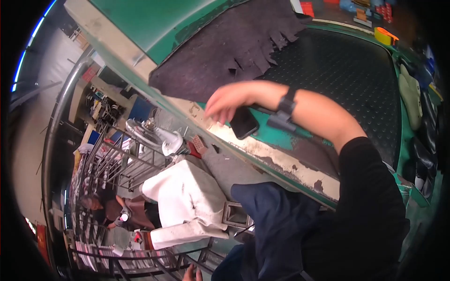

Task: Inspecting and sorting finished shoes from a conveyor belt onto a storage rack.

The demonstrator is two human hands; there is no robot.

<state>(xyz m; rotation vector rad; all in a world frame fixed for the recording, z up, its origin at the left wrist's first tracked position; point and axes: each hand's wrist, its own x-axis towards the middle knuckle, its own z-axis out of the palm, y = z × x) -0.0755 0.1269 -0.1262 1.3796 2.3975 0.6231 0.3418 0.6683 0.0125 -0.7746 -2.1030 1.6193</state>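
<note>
My right hand reaches in from the right, wrist bent and fingers hanging loosely apart, with nothing seen in them. A black wristband with a dark block is on that wrist. Just beside and under the fingers, a black phone lies on the worn bench edge. Behind the hand a dark brown leather hide with a ragged, slit edge is spread over the green machine. Low at the bottom rim, only some fingers of my left hand show, slightly apart; the rest is cut off.
A black studded mat covers the bench beyond my arm. A yellow tape roll sits at its far corner. Off the bench stand a white-draped stack, a fan and metal racks. Another person holds something white.
</note>
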